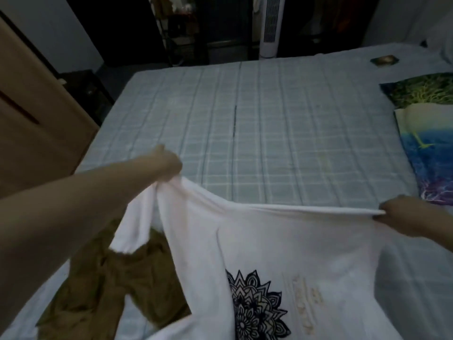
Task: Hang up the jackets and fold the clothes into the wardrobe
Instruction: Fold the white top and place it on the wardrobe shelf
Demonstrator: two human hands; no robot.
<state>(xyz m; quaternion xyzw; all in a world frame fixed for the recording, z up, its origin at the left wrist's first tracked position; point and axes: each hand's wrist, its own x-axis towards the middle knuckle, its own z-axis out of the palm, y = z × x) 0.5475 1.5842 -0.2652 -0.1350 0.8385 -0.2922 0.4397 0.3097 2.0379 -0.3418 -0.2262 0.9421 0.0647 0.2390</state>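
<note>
Your left hand (169, 165) has its grip clenched on a bunched corner of the white T-shirt (282, 246), and your right hand (402, 214) pinches the opposite end of the same top edge, so the edge runs taut between them. The shirt hangs from that edge, held just above the bed (269, 123), its lower part draping toward you with a black mandala print (255, 305) facing up.

It looks like thin knit cotton: light, limp and quick to sag or twist, with no stiffness of its own. Keeping hold at the two ends of one edge, as you have it, should be the way to lay it flat for folding; a single central pinch would likely let it collapse.

Count one white T-shirt in hand and one crumpled olive-brown garment (105, 290) lying on the bed beneath the shirt's left side, so two pieces of clothing in view. Beyond the shirt the checked sheet is open, and two printed pillows (426, 123) lie to the shirt's far right. No jackets or hangers can be made out.
</note>
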